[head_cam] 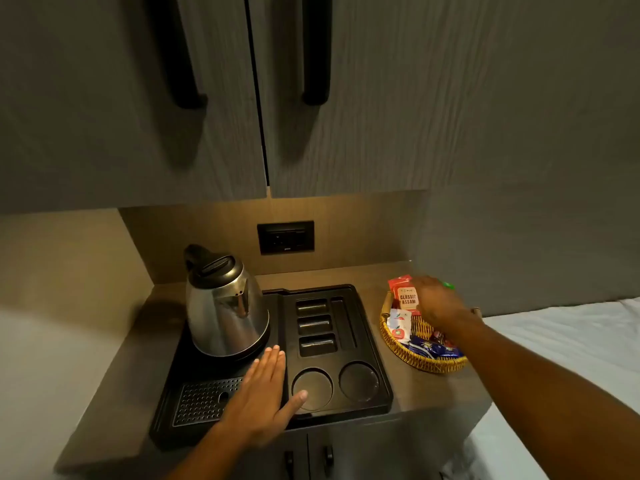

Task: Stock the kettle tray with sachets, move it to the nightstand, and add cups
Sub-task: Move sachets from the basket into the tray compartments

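Note:
A black kettle tray [372,327] lies on the brown counter with a steel kettle [225,306] at its back left. Its three small sachet slots [313,327] and two round cup wells [358,381] hold nothing. My left hand [263,396] lies flat on the tray, fingers straight, beside the front cup well. To the right stands a woven basket [415,360] of sachets. My right hand [440,304] reaches into it with fingers around red "Classic Assam" tea sachets [403,294]. White [400,325] and blue sachets [433,348] lie loose in the basket.
Grey cupboard doors with black handles [315,50] hang above the counter. A black wall socket [285,237] sits behind the tray. A white bed [561,348] borders the counter on the right. Lower cabinet doors [308,459] show beneath the front edge.

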Available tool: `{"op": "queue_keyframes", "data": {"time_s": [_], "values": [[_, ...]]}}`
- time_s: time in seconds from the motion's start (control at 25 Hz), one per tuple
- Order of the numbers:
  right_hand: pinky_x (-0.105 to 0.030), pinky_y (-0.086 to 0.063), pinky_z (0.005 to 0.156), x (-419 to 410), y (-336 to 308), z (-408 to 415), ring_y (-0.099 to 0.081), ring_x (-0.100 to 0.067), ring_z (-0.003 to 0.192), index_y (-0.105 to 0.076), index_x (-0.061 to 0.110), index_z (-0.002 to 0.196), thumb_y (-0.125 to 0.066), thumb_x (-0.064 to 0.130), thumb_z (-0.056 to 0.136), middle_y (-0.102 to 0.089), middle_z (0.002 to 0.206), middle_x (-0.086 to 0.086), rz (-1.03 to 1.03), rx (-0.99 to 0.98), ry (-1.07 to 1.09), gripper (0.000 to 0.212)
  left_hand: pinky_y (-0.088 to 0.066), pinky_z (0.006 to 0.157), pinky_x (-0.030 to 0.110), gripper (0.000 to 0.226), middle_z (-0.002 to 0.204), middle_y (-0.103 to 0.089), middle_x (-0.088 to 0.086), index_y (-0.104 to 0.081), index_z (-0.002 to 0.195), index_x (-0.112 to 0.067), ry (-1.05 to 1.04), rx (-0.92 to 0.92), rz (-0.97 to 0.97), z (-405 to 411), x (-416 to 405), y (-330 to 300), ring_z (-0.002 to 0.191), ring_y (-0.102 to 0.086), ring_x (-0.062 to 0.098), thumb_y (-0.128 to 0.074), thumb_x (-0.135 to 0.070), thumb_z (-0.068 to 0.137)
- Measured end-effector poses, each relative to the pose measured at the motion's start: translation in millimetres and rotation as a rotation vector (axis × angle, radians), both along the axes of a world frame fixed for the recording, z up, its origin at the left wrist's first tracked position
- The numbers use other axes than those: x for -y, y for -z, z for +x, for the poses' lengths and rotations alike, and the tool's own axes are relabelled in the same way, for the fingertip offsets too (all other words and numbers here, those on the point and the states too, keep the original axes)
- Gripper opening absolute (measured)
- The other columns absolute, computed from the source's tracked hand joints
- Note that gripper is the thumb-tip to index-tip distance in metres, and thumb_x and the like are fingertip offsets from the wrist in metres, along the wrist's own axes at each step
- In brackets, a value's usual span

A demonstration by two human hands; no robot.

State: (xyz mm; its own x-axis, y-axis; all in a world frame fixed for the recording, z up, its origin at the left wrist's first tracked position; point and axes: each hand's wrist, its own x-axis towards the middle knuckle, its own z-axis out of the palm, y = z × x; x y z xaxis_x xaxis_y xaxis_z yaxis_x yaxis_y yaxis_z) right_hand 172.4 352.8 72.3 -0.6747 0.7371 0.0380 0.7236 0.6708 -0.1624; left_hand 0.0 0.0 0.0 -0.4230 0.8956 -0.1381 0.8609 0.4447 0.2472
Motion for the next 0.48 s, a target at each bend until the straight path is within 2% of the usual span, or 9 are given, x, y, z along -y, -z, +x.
{"op": "queue_keyframes", "data": {"time_s": [0.08,0.16,0.24,0.48], "values": [[-0.039,-0.052,0.086,-16.0,-6.3,-11.3,-0.06,-0.024,0.101,-0.052,0.023,0.122,-0.071,0.039,0.077,-0.06,0.116,-0.005,-0.022,0.092,0.005,0.052,0.012,0.119,0.034,0.101,0.159,0.024,-0.002,0.021,0.147,-0.017,-0.032,-0.007,0.034,-5.1,-3.8,4.2,0.146,0.023,0.013,0.004,-0.087,0.076],[-0.04,-0.049,0.089,-26.6,-8.3,-20.4,-0.054,-0.027,0.111,-0.044,0.024,0.131,-0.077,0.033,0.072,-0.053,0.127,-0.006,-0.019,0.223,-0.046,0.068,0.011,0.12,0.035,0.103,0.158,0.024,-0.002,0.02,0.148,-0.016,-0.034,-0.044,0.016,-6.4,-3.8,10.0,0.147,0.022,0.014,0.004,-0.088,0.076],[-0.04,-0.047,0.091,-32.7,-1.4,-28.6,-0.051,-0.027,0.117,-0.04,0.025,0.136,-0.079,0.035,0.07,-0.048,0.134,-0.004,0.014,0.307,-0.119,0.077,0.01,0.121,0.035,0.103,0.158,0.025,-0.002,0.021,0.147,-0.017,-0.035,-0.053,0.012,-5.1,-4.0,11.0,0.147,0.023,0.014,0.004,-0.088,0.075],[-0.038,-0.048,0.089,-46.6,6.1,-31.0,-0.053,-0.025,0.115,-0.044,0.024,0.132,-0.081,0.039,0.067,-0.049,0.133,-0.003,0.042,0.29,-0.149,0.076,0.013,0.12,0.033,0.1,0.158,0.027,-0.006,0.023,0.146,-0.022,-0.047,-0.052,-0.004,-6.9,-5.0,15.8,0.146,0.027,0.011,0.001,-0.09,0.076]]}}
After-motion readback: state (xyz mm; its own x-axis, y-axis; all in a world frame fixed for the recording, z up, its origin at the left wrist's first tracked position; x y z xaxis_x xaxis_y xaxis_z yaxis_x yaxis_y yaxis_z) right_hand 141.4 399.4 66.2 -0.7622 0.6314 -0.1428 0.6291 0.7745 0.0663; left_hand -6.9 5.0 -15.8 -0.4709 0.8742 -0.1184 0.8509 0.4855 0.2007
